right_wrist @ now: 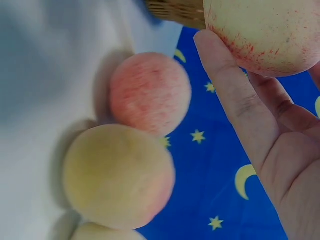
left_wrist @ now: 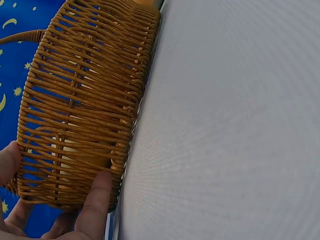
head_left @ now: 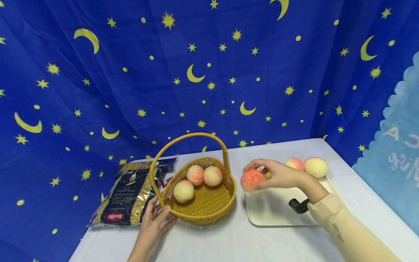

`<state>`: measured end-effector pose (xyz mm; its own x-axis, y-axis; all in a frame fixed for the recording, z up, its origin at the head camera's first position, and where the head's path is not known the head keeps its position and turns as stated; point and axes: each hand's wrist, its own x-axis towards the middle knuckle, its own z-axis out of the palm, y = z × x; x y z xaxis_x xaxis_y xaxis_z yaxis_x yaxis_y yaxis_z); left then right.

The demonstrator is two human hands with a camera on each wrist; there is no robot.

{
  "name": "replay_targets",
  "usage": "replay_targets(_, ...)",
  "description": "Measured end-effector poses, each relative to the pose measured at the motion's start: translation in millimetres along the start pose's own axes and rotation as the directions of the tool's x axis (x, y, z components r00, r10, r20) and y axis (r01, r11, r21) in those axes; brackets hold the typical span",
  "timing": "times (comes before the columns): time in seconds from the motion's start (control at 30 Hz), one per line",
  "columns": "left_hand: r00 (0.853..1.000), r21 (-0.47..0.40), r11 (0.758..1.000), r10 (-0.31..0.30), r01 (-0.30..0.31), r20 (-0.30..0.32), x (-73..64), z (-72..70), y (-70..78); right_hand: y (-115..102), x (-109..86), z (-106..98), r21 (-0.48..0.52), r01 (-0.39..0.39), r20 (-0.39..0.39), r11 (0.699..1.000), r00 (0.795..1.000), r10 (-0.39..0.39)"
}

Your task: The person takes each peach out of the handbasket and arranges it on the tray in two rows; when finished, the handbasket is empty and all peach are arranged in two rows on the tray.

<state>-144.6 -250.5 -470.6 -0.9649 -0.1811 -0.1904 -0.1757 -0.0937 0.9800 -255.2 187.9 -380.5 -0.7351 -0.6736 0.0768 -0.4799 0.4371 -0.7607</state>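
My right hand (head_left: 273, 174) holds a red-blushed peach (head_left: 252, 180) between thumb and fingers, above the left edge of a cream tray (head_left: 271, 214). In the right wrist view the peach (right_wrist: 270, 35) shows its pale, red-speckled side. A brown wicker basket (head_left: 206, 218) with a tall arched handle stands in the middle, with three peaches (head_left: 183, 191) inside at its left and back. My left hand (head_left: 154, 222) grips the basket's left end, thumb at the rim. An index finger (left_wrist: 95, 205) lies against the woven wall in the left wrist view.
More peaches (head_left: 315, 166) sit at the tray's back; part of one shows behind my right hand. A black bent piece (head_left: 298, 206) shows beside my right wrist. Bagged Barilla pasta (head_left: 126, 196) lies left of the basket. A blue starry cloth (head_left: 209, 72) hangs behind the white table.
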Motion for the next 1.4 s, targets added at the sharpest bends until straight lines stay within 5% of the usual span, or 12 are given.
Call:
replay_targets(0.57,1.0,0.009,1.0,-0.014,0.014,-0.005,-0.3,0.5,0.5,39.2,-12.5,17.1,-0.044,-0.053,0.013,0.998,0.998,0.053)
replay_targets(1.4,1.0,-0.001,1.0,0.0,0.0,0.005,-0.9,0.4,0.8,50.8,-14.4,25.7,-0.018,-0.064,0.042,0.998,0.997,0.065)
